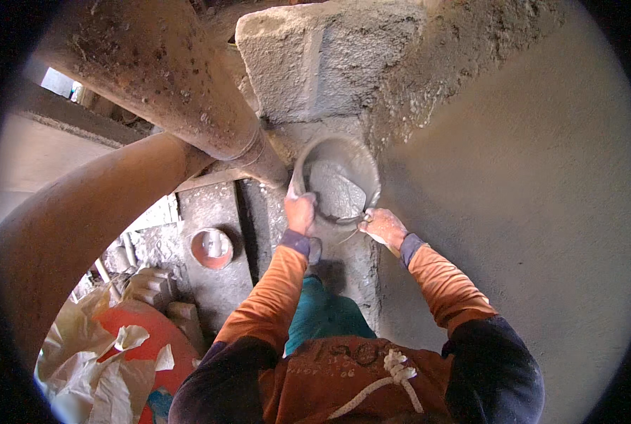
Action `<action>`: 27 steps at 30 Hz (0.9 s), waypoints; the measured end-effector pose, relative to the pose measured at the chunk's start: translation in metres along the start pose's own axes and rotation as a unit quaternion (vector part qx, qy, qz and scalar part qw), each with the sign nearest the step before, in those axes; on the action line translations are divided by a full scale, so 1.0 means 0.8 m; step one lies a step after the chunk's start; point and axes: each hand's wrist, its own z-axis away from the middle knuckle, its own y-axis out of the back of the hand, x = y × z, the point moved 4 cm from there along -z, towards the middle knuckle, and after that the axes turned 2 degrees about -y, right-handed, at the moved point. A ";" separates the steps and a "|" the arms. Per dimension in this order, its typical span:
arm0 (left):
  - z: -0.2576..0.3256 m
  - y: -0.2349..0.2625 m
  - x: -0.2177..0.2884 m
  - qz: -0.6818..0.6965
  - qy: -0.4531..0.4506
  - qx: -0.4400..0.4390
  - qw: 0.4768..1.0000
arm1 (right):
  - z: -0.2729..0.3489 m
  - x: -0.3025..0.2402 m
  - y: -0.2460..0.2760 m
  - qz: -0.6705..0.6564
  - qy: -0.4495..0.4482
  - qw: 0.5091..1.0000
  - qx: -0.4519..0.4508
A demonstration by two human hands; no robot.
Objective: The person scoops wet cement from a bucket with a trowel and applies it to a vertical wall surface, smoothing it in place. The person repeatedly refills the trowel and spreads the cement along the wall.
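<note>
A round grey bucket (373, 164), coated with cement, is in front of me above the floor. My left hand (300, 210) is closed on its left side, with the thumb up at the rim. Wet grey mortar (322, 185) lies inside. My right hand (385, 227) is closed at the near right rim, around what looks like the handle of a trowel (346, 198). The trowel's mortar-smeared blade lies in the bucket, and my fingers hide its handle. A thin wire-like piece sticks out beside the right hand.
Thick rusty pipes (167, 78) cross at the upper left. A rough plastered block (315, 67) stands ahead, and a smooth grey plastered surface (513, 212) spreads along the right. At the left, a small reddish bucket (212, 249) sits on a board, near stacked blocks (153, 286) and torn sacks (89, 360).
</note>
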 end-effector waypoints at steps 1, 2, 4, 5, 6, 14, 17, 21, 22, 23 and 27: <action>-0.017 0.035 -0.050 -0.051 -0.012 0.016 0.998 | -0.002 0.003 0.005 0.009 -0.002 1.000 -0.013; -0.010 0.038 -0.054 -0.108 0.017 0.026 0.994 | 0.000 0.006 0.013 -0.016 -0.041 0.999 -0.002; -0.010 0.071 -0.090 -0.009 0.102 0.057 0.993 | -0.002 -0.013 0.043 -0.056 -0.063 0.996 0.026; -0.007 0.085 -0.103 -0.010 0.104 0.075 0.992 | -0.001 -0.021 0.056 -0.076 -0.063 0.994 0.037; 0.000 0.094 -0.110 -0.008 0.110 0.073 0.991 | -0.006 -0.027 0.063 -0.157 -0.036 0.987 0.014; 0.037 0.139 -0.167 -0.099 0.104 0.032 0.989 | -0.155 0.063 0.191 -0.241 0.056 0.965 0.088; 0.039 0.181 -0.150 -0.219 -0.050 0.029 0.974 | -0.107 0.032 0.350 -0.252 -0.077 0.886 0.381; 0.034 0.157 -0.121 -0.216 0.057 0.040 0.974 | 0.035 -0.028 0.378 -0.375 0.145 0.827 0.393; 0.021 0.135 -0.110 -0.207 0.070 0.033 0.975 | 0.049 -0.022 0.346 -0.508 0.082 0.799 0.310; 0.025 0.117 -0.094 -0.206 0.098 0.025 0.973 | 0.064 -0.007 0.299 -0.523 0.028 0.810 0.265; 0.030 0.051 -0.028 -0.302 -0.120 -0.031 0.945 | 0.107 0.022 0.097 -0.459 -0.056 0.886 -0.032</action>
